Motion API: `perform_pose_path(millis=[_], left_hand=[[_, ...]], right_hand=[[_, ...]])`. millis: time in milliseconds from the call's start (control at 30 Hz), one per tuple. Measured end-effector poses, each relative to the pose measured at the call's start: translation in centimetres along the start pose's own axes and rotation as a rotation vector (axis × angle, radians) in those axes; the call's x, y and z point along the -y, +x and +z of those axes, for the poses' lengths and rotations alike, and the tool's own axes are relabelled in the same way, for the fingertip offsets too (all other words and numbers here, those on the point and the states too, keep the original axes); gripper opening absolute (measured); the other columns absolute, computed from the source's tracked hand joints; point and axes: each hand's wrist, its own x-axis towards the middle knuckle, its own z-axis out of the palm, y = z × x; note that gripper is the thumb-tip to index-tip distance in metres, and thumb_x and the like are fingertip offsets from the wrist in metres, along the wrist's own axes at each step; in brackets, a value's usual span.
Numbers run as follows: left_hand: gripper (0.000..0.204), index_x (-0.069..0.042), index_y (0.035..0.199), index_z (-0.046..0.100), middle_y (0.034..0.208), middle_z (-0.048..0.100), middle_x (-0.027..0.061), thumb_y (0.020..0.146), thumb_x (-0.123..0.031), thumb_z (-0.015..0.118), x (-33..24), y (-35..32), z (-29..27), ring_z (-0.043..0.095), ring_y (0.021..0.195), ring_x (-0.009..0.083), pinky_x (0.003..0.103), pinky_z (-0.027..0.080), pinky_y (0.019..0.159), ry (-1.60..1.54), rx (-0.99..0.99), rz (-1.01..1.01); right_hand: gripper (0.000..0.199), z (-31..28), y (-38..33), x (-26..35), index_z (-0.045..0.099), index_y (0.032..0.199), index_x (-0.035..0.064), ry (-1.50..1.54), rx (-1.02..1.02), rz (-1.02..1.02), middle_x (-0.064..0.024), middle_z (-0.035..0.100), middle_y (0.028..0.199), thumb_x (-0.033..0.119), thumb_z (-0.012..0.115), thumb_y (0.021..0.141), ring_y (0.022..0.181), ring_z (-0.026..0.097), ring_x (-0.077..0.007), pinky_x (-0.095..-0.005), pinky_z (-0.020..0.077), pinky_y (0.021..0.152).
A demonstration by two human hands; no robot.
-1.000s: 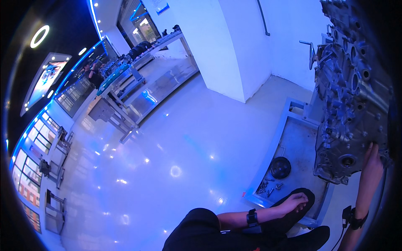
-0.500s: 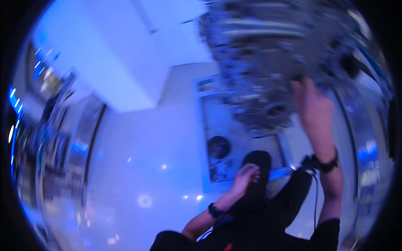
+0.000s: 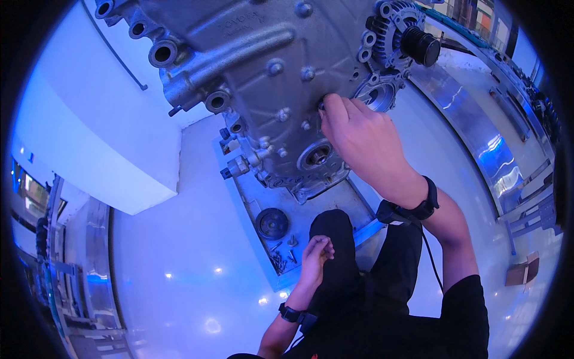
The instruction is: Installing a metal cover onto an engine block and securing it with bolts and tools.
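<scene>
A grey metal engine [image 3: 251, 78] fills the upper middle, its broad cast front cover facing me. My right hand [image 3: 368, 140] reaches up to this cover with thumb and fingers pinched. A small dark bolt [image 3: 321, 106] shows just at the fingertips, against the cover; most of it is hidden by the fingers. Below that hand is the round crankshaft opening [image 3: 318, 155]. My left hand [image 3: 317, 254] is held low over my knee, fingers curled in; whether anything is inside them cannot be seen.
Under the engine lies a shallow metal tray [image 3: 254, 230] on the floor. It holds a black pulley [image 3: 272, 223] and several loose bolts [image 3: 278, 261]. An alternator [image 3: 397, 39] juts from the engine's right. A white pillar [image 3: 95, 137] stands left; a metal-edged bench [image 3: 472, 131] runs along the right.
My view has turned and come nearer, so the engine looks larger and sharper. The right hand stays at the cover, pinched. The left hand remains low by the knee.
</scene>
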Motion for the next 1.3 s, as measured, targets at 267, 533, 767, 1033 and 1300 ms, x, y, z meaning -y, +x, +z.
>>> perform_pose_path(millis=[267, 533, 767, 1033, 1300], left_hand=[[0.011, -0.007, 0.092, 0.054, 0.08, 0.054, 0.0021, 0.091, -0.018, 0.051, 0.5, 0.2, 0.2, 0.054, 0.073, 0.0128, 0.027, 0.043, 0.064, -0.005, 0.01, -0.024], [0.012, -0.006, 0.092, 0.054, 0.079, 0.055, 0.0019, 0.092, -0.018, 0.051, 0.8, 0.5, -0.4, 0.055, 0.073, 0.0124, 0.027, 0.044, 0.063, -0.001, -0.005, -0.025], [0.011, -0.007, 0.092, 0.054, 0.079, 0.055, 0.0016, 0.091, -0.018, 0.051, 1.3, 0.0, -1.8, 0.055, 0.073, 0.0115, 0.026, 0.044, 0.063, -0.022, -0.055, -0.058], [0.008, -0.003, 0.092, 0.054, 0.079, 0.056, 0.0033, 0.089, -0.011, 0.055, -4.9, 0.3, 1.8, 0.053, 0.074, 0.0134, 0.027, 0.042, 0.068, 0.525, -0.096, 0.514], [0.024, -0.012, 0.101, 0.061, 0.113, 0.056, 0.0082, 0.078, -0.013, 0.067, -17.7, 0.2, 6.8, 0.045, 0.11, 0.0293, 0.046, 0.033, 0.096, 1.336, -0.561, 1.639]], right_hand=[[0.022, 1.9, 0.1, -0.2, 0.048, 0.073, 0.0058, 0.015, -0.109, 0.016, -0.0097, 0.056, 0.053, 0.021, 0.055, 0.088, 0.047, 0.059, -0.0251, -0.0364, 0.0463, 0.041], [0.027, 1.9, 0.3, -0.5, 0.049, 0.073, 0.004, 0.129, 0.052, 0.163, -0.0156, 0.057, 0.055, 0.026, 0.055, 0.089, 0.049, 0.058, -0.0333, -0.0417, 0.0462, 0.044], [0.026, 1.8, 0.0, -0.2, 0.05, 0.075, 0.0027, 0.244, -0.07, 0.132, -0.0172, 0.057, 0.058, 0.023, 0.054, 0.09, 0.054, 0.058, -0.0381, -0.0455, 0.0463, 0.047], [0.023, 1.1, 0.1, 0.5, 0.052, 0.078, 0.0023, 0.445, 0.078, 0.413, -0.0171, 0.056, 0.056, 0.022, 0.054, 0.09, 0.055, 0.058, -0.0371, -0.0447, 0.0446, 0.048], [0.021, 1.7, 0.0, 0.8, 0.049, 0.078, 0.0025, 0.291, -0.212, 0.148, -0.0165, 0.055, 0.057, 0.019, 0.057, 0.089, 0.053, 0.058, -0.0346, -0.043, 0.0454, 0.048]])
